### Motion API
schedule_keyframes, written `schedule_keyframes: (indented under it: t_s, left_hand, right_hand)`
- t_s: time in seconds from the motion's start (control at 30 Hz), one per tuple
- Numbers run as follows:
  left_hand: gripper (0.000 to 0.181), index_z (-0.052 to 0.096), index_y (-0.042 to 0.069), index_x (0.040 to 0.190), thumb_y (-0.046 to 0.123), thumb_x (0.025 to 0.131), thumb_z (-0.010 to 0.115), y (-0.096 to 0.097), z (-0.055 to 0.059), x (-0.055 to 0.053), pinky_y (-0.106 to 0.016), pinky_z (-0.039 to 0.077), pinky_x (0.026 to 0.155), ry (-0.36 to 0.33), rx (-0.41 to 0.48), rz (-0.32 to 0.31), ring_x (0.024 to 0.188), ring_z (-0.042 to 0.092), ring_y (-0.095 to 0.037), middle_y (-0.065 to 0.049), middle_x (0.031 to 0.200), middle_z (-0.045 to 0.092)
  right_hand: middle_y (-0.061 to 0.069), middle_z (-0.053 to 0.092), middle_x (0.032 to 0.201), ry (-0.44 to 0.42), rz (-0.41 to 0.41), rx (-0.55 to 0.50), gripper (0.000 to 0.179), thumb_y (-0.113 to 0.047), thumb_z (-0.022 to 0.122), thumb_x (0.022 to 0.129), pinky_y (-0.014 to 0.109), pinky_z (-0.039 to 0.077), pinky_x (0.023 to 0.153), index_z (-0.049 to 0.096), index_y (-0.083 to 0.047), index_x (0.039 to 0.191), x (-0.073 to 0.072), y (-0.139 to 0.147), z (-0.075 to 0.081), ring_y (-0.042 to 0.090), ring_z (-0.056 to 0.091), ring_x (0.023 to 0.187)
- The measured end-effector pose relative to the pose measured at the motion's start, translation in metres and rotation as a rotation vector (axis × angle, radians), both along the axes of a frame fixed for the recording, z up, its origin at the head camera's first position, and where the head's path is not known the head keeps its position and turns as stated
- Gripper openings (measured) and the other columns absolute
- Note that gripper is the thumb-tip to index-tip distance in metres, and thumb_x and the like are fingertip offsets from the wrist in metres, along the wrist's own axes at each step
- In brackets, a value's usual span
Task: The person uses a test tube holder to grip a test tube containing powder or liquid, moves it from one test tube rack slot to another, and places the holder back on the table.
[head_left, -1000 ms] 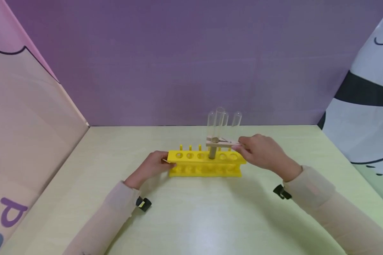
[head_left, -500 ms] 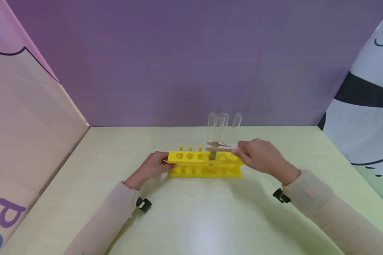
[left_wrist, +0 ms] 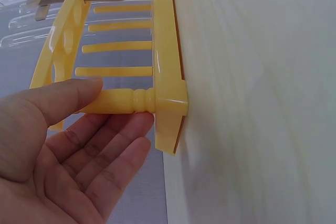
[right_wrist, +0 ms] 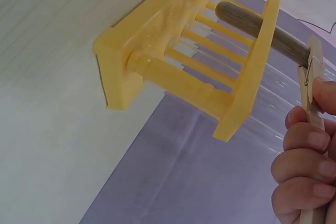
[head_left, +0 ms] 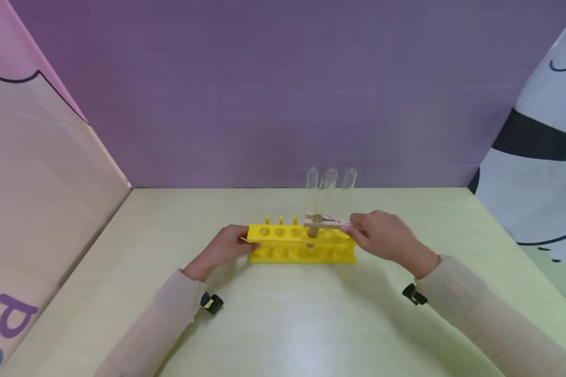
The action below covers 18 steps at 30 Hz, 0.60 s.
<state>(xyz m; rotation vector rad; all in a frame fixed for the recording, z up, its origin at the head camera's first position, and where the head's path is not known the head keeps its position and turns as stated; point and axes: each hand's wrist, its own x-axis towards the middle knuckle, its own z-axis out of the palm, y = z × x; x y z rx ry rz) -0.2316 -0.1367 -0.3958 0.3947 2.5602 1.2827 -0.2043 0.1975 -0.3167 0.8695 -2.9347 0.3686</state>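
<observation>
You are working at a pale counter (head_left: 283, 319) with faint wood grain, its straight far edge running left to right. A soft white glare (head_left: 306, 353) is shining on its near middle. Directly on it, toward the far side, your yellow rack (head_left: 294, 241) is standing upright, its long side running left to right. Shadows (head_left: 389, 298) are falling to its near left and right.

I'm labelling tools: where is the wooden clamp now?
In the head view, the wooden clamp is right of centre, in the right hand above the yellow rack, gripping a test tube with brown contents.
</observation>
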Motion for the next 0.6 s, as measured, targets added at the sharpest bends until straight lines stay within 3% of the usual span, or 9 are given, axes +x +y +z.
schedule_keyframes:
  t_s: [0.6]
  left_hand:
    - [0.029, 0.065, 0.006, 0.116, 0.013, 0.088, 0.066, 0.001, 0.002, 0.001, -0.030, 0.050, 0.075, -0.002, -0.020, 0.002, 0.084, 0.058, -0.016, -0.003, 0.105, 0.067]
  right_hand:
    - [-0.007, 0.028, 0.051, 0.037, 0.015, -0.013, 0.033, -0.028, 0.055, 0.096, 0.023, 0.024, 0.045, 0.044, -0.016, 0.067, -0.001, 0.001, -0.013, 0.007, 0.024, 0.045]
